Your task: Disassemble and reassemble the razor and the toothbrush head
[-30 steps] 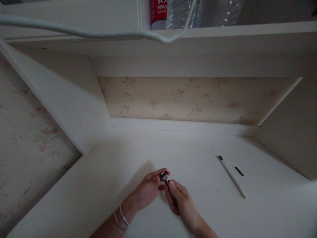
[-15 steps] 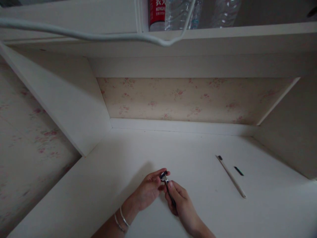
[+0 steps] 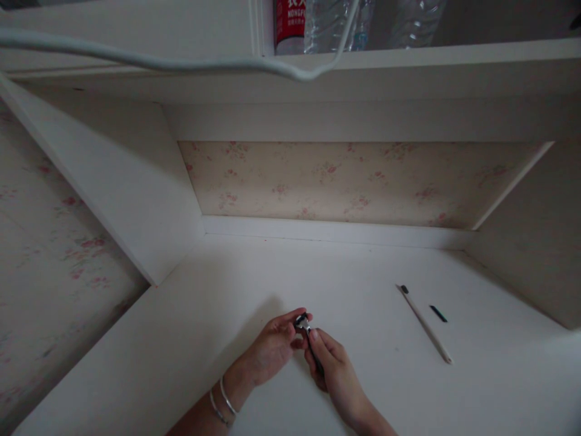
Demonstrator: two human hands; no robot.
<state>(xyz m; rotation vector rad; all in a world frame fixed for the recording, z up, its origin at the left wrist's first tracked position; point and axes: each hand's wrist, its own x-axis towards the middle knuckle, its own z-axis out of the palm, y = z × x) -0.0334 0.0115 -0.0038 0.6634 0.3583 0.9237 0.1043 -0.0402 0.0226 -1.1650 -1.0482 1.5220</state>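
Both my hands meet low over the white desk [image 3: 190,339]. My left hand [image 3: 271,346], with two thin bangles on the wrist, pinches the head of a small dark and silver tool [image 3: 302,323] between thumb and fingers. My right hand [image 3: 330,368] is wrapped round the tool's dark handle, thumb along the top. What kind of tool it is I cannot make out in the dim light.
A long white stick with a dark tip [image 3: 424,324] lies on the desk to the right, a small dark piece [image 3: 438,313] beside it. Plastic bottles [image 3: 336,23] stand on the shelf above. A white cable [image 3: 149,60] hangs across the top. Side panels close in left and right.
Nothing has visibly changed apart from a slight shift of the view; both hands keep the same grip on the small tool.
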